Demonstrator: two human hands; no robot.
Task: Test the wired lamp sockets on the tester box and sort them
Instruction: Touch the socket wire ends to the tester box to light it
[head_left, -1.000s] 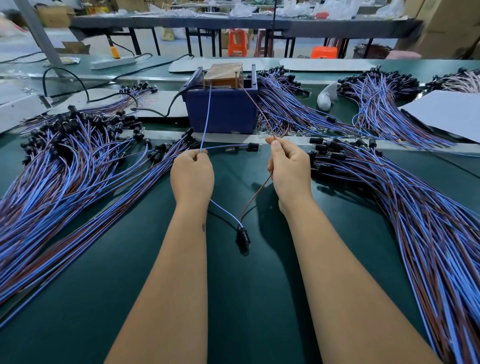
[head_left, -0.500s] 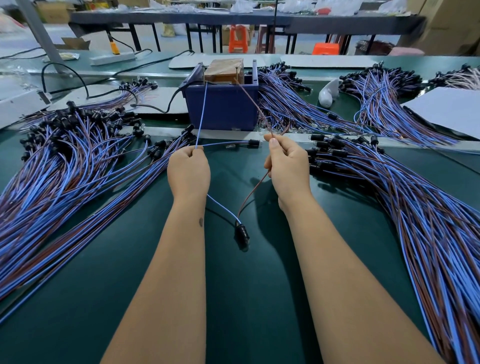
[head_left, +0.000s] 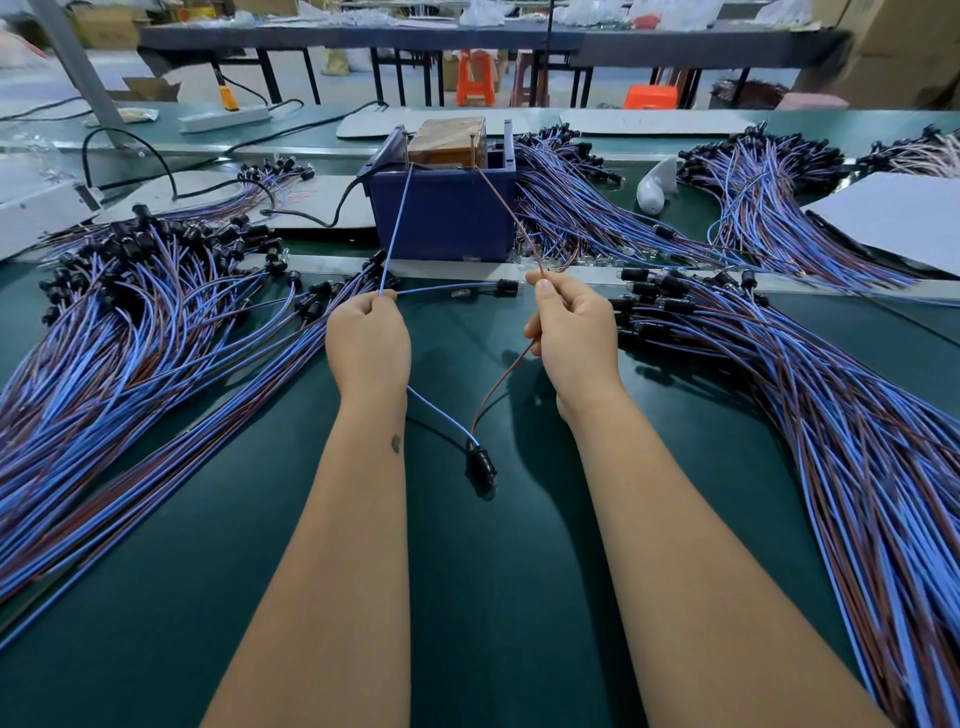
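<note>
Blue wire: left hand pinches it; the end reaches up to the tester box.
Brown wire: right hand pinches it, the end also at the box top.
Socket: hangs near the worktop, well in front of the box, between the forearms.
Change: almost none since a second ago; both wires stay on the contacts.
Meaning: probably the test is running, sorting not yet begun.
Piles: sockets left and right of the box.

No legible text, label, brand, number or sign appears anywhere on the workbench, the tester box or the cartons in the background.
</note>
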